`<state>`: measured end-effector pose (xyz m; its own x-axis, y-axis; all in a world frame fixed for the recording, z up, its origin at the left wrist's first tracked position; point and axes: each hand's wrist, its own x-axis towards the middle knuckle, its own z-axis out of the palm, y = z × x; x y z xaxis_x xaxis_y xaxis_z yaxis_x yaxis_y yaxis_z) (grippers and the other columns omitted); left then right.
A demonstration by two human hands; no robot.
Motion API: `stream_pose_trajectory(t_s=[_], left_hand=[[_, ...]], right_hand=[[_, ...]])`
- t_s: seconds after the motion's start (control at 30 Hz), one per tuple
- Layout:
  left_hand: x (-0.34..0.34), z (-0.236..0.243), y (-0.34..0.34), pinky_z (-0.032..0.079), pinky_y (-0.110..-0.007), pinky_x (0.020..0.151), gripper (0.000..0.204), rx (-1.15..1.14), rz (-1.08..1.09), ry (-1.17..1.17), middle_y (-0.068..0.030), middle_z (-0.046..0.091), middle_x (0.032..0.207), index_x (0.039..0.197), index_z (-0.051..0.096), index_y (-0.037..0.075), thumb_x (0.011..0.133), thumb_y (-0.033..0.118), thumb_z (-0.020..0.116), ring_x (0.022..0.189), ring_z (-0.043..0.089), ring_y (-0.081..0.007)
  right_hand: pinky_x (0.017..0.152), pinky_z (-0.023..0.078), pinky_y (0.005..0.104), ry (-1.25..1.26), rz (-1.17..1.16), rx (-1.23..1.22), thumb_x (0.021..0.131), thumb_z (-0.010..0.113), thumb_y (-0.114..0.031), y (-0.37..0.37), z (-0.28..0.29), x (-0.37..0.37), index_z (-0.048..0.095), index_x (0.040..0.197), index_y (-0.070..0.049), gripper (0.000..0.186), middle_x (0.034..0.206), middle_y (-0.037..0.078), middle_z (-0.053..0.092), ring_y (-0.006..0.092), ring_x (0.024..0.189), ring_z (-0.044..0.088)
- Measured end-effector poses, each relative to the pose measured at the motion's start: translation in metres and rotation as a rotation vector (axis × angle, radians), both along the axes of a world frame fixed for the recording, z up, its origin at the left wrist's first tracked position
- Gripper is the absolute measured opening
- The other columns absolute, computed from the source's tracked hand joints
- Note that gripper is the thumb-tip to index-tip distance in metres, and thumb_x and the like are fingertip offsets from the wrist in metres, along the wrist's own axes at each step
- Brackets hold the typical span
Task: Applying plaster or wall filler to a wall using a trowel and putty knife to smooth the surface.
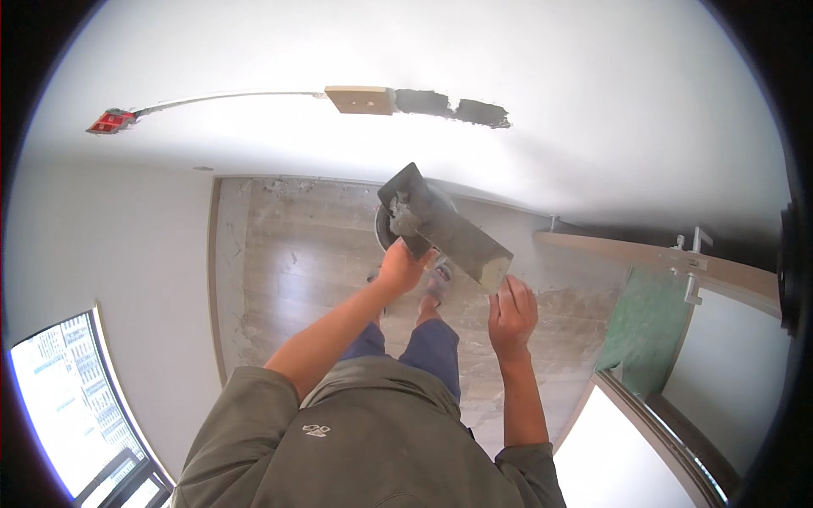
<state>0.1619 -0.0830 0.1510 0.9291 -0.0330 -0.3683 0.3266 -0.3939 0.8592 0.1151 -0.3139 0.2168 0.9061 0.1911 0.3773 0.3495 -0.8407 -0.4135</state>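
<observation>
I see a white wall [525, 68] filling the upper view, with a long chase cut across it. Left of the tan junction box cover [361, 99] the chase looks filled and smoothed as far as the red box [108, 122]; right of the cover two dark open patches [453, 107] remain, so I judge the patching partly done. Below the cover, my left hand [401, 267] has its fingers wrapped tight around the handle of a plaster-smeared hawk board [445, 229]. My right hand [511, 313], fingers curled together, pinches a small trowel [494, 273] at the board's lower end. A bucket [385, 230] sits beneath.
</observation>
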Motion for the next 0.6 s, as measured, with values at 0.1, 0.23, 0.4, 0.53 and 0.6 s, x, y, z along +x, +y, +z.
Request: stream_pose_trajectory(t_s=[0.1, 0.23, 0.4, 0.53, 0.6], left_hand=[[-0.004, -0.005, 0.003, 0.048, -0.042, 0.086, 0.027, 0.071, -0.039, -0.097, -0.0168, 0.067, 0.107, 0.112, 0.065, 0.009, 0.088, 0.019, 0.067, 0.103, 0.061, -0.037], [-0.004, 0.0, 0.004, 0.048, -0.043, 0.088, 0.028, 0.038, -0.072, -0.103, -0.016, 0.066, 0.111, 0.114, 0.065, 0.01, 0.089, 0.021, 0.065, 0.107, 0.06, -0.0375], [-0.006, -0.006, 0.001, 0.048, -0.043, 0.088, 0.027, 0.0, -0.107, -0.18, -0.0156, 0.067, 0.111, 0.114, 0.064, 0.009, 0.089, 0.021, 0.064, 0.106, 0.06, -0.0376], [-0.005, -0.015, -0.003, 0.048, -0.042, 0.088, 0.027, -0.098, -0.119, -0.223, -0.0156, 0.067, 0.11, 0.114, 0.064, 0.008, 0.089, 0.018, 0.064, 0.105, 0.061, -0.0376], [-0.007, -0.019, -0.006, 0.048, -0.042, 0.087, 0.027, -0.123, -0.109, -0.233, -0.0151, 0.067, 0.11, 0.114, 0.064, 0.008, 0.089, 0.016, 0.064, 0.103, 0.061, -0.0375]], right_hand=[[0.084, 0.05, 0.0418, -0.014, 0.002, 0.004, 0.076, 0.07, -0.002, 0.004, -0.004, -0.001, 0.066, 0.102, 0.001, 0.026, 0.106, 0.014, 0.063, 0.0332, 0.096, 0.061], [0.085, 0.05, 0.043, -0.014, -0.004, 0.081, 0.075, 0.067, 0.002, 0.014, -0.015, -0.003, 0.065, 0.102, 0.003, 0.028, 0.107, 0.015, 0.063, 0.0347, 0.097, 0.061], [0.087, 0.05, 0.0439, -0.023, -0.03, 0.153, 0.07, 0.064, 0.005, 0.027, -0.025, -0.007, 0.065, 0.1, 0.006, 0.03, 0.108, 0.018, 0.063, 0.0365, 0.098, 0.061], [0.085, 0.049, 0.0426, -0.007, -0.02, 0.217, 0.074, 0.071, 0.003, 0.029, -0.033, -0.008, 0.064, 0.101, 0.007, 0.028, 0.108, 0.02, 0.062, 0.0382, 0.097, 0.06], [0.085, 0.049, 0.0425, -0.014, -0.02, 0.237, 0.074, 0.071, 0.003, 0.03, -0.035, -0.005, 0.064, 0.1, 0.007, 0.027, 0.108, 0.02, 0.062, 0.0381, 0.097, 0.06]])
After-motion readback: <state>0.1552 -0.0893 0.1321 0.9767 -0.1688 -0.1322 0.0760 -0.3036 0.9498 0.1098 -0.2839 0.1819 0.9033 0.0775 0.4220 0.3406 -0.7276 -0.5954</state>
